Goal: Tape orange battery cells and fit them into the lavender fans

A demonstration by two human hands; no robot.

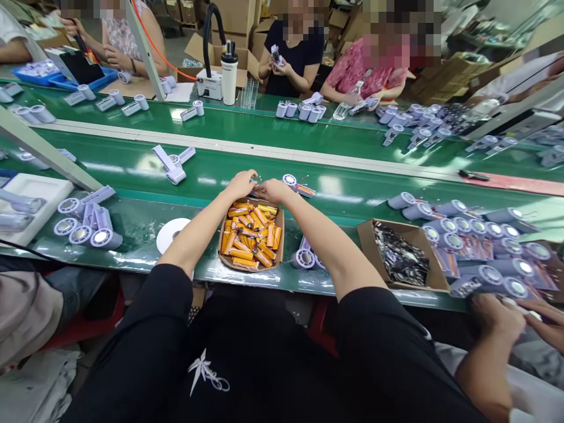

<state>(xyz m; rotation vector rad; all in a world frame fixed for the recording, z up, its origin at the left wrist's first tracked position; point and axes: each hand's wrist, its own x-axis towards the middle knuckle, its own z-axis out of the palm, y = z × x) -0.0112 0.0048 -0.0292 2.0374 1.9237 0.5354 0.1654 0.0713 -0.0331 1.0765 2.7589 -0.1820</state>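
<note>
Left hand (240, 184) and right hand (274, 191) meet at 12 o'clock of the box (282, 235) of orange cells (241, 254). Fingers curled inward around a mostly hidden part (256, 192); cannot tell the gap or exact grip. Housing (289, 180) lies just beside, right hand's 2 o'clock. Advice: steady with one hand, fingertip pressure only, keep clear of its wires (304, 178).

Factory assembly line (green conveyor belts (211, 158), workers).

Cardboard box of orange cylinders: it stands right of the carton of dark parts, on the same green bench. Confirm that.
Not right: the head view shows the box of orange cylinders to the left of the carton of dark parts, on the same green bench.
</note>
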